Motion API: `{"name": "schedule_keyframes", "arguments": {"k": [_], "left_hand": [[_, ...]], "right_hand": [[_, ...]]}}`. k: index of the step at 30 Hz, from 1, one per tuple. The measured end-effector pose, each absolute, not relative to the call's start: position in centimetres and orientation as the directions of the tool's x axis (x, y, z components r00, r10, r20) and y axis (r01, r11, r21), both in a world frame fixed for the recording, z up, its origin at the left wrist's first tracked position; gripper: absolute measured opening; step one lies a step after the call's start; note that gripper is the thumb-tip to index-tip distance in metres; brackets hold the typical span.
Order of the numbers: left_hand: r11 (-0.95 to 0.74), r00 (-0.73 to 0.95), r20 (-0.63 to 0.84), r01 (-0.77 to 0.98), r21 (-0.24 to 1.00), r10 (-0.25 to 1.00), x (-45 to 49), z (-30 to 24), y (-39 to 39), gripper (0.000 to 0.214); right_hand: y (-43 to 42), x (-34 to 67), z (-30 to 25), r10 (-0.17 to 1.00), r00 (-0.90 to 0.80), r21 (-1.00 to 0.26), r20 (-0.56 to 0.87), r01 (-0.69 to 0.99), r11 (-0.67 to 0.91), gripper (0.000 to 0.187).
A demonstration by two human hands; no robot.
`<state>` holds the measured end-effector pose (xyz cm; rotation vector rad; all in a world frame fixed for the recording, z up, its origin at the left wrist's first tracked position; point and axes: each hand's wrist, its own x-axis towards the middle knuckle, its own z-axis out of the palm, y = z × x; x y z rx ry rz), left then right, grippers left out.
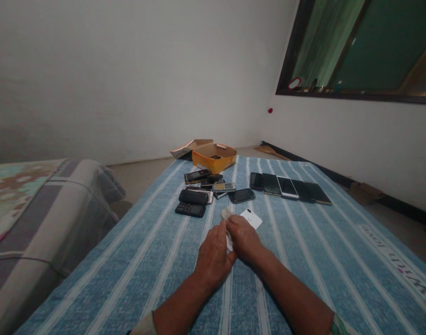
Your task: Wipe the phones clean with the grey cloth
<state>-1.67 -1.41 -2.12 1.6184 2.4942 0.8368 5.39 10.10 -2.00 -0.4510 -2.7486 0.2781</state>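
Observation:
My left hand [216,253] and my right hand [245,236] are pressed together over the middle of the striped cloth [185,279]. Between them is a crumpled white tissue [227,214], its top edge and a strip in the middle showing. Both sets of fingers are closed on it; whether anything is wrapped inside is hidden. Just beyond my right hand lies a white smartphone [253,218], back side up and partly covered by that hand. A black phone [242,196] lies farther off, face up.
Several old keypad phones [224,187] are heaped at centre left, with a black keypad phone [190,209] nearest. At right, several smartphones [287,187] lie in a row. An open orange box [213,163] stands at the far end. A covered bed [59,218] is at left.

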Motion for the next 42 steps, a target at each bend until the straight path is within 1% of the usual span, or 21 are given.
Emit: {"name": "schedule_keyframes", "arguments": {"k": [3,6,9,11,13,16,18,24,27,37,42], "left_hand": [[0.305,-0.450,0.226,0.825,0.476,0.864,-1.6,-1.9,-1.5,0.069],[0.327,-0.463,0.201,0.816,0.477,0.863,-1.4,-1.5,-1.6,0.072],[0.351,-0.474,0.178,0.812,0.466,0.862,-1.3,-1.2,-1.6,0.073],[0.361,-0.480,0.170,0.809,0.463,0.860,-1.3,-1.2,-1.6,0.074],[0.366,-0.485,0.168,0.807,0.463,0.858,-1.4,-1.3,-1.6,0.074],[0.360,-0.482,0.177,0.810,0.463,0.858,-1.5,-1.5,-1.6,0.072],[0.353,-0.478,0.185,0.813,0.463,0.858,-1.5,-1.7,-1.6,0.071],[0.336,-0.474,0.247,0.831,0.444,0.845,-1.8,-2.9,-1.7,0.071],[0.322,-0.469,0.284,0.840,0.437,0.836,-2.0,-3.3,-1.6,0.071],[0.299,-0.442,0.307,0.859,0.415,0.843,-2.1,-3.4,-1.6,0.067],[0.298,-0.441,0.273,0.849,0.437,0.855,-1.9,-2.2,-1.7,0.055]], "right_hand": [[10.6,5.5,-1.8,0.364,-0.887,-0.227,0.285,0.307,0.924,0.020],[12.0,5.8,-1.6,0.443,-0.848,-0.210,0.293,0.394,0.895,0.023],[13.3,6.1,-1.6,0.539,-0.789,-0.219,0.295,0.493,0.842,0.025],[13.6,6.3,-1.8,0.572,-0.765,-0.229,0.295,0.524,0.820,0.026],[13.2,6.4,-2.1,0.564,-0.765,-0.226,0.311,0.516,0.826,0.027],[12.1,6.5,-2.4,0.506,-0.794,-0.213,0.336,0.460,0.862,0.028],[11.5,6.5,-2.3,0.492,-0.806,-0.214,0.328,0.444,0.870,0.027],[10.9,6.8,-1.3,0.588,-0.764,-0.209,0.265,0.550,0.809,0.033],[10.9,6.8,-1.0,0.610,-0.759,-0.188,0.227,0.580,0.792,0.033],[11.3,6.8,-0.4,0.546,-0.801,-0.151,0.244,0.525,0.838,0.026],[11.6,6.6,-0.3,0.544,-0.803,-0.165,0.243,0.519,0.839,0.027]]}}
